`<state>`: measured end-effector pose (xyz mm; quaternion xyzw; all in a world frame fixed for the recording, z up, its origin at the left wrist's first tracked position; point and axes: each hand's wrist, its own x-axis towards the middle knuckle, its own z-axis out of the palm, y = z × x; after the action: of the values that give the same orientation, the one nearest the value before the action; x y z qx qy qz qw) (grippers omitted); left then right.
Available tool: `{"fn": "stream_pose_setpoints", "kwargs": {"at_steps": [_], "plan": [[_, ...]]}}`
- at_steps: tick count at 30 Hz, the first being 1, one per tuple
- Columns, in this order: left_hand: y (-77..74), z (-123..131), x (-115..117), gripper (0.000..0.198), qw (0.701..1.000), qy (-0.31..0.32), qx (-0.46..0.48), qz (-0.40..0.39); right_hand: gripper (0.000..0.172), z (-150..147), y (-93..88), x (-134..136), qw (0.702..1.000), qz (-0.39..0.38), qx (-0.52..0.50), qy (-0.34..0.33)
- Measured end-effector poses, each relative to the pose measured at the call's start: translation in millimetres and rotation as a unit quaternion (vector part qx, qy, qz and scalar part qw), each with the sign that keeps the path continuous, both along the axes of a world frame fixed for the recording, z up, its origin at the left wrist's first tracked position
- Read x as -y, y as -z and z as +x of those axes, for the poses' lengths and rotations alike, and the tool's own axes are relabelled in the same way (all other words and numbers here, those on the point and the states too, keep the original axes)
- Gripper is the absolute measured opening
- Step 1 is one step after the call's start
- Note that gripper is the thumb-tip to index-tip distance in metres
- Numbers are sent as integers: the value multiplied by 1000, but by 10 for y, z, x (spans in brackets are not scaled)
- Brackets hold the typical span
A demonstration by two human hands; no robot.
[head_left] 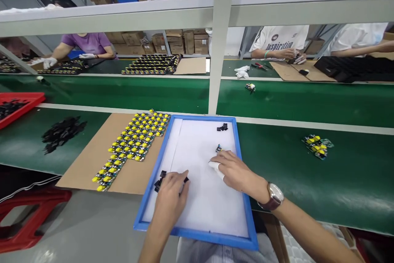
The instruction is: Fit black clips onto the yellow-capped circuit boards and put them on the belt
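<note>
My left hand point(172, 191) is low over the left side of a blue-rimmed white tray point(212, 213). A small black plastic part point(186, 180) shows between its thumb and index finger. More black plastic parts point(158, 182) lie against the hand's left side, partly hidden by it. My right hand point(235, 170) is over the tray's right half, fingers bent and drawn together, with a white covering or scrap point(217, 168) at the thumb. What its fingertips hold is hidden. Just beyond those fingers is a small circuit board point(218, 148). A few black parts point(222, 127) lie near the tray's far right corner.
Left of the tray, cardboard point(83, 164) bears rows of boards with yellow components point(132, 138). A black heap point(63, 131) and red bin point(21, 105) are farther left. More boards point(317, 146) lie right. A post point(220, 49) rises behind the tray; co-workers sit across the green belt point(138, 92).
</note>
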<state>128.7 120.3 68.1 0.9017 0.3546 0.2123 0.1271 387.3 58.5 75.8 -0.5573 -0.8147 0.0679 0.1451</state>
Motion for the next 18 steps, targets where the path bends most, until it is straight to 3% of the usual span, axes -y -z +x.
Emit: {"fn": "stream_pose_setpoints", "kwargs": {"at_steps": [3,8,10,15,18], "plan": [[-28,130,79,31,998,38,-22,-33,35,-126,-97,38,998,-15,-45,-50],[-130,-7,-100,27,999,1,-13,-29,25,-100,-135,257,999,-16,-38,1],[-171,-6,-155,28,999,7,-4,-43,18,-141,-97,364,999,-34,-38,-7],[-146,419,-77,57,978,169,-53,-107,11,-481,97,474,999,-31,8,-23],[-130,563,-62,56,974,179,-77,-111,12,-552,179,489,999,-26,15,-11]]}}
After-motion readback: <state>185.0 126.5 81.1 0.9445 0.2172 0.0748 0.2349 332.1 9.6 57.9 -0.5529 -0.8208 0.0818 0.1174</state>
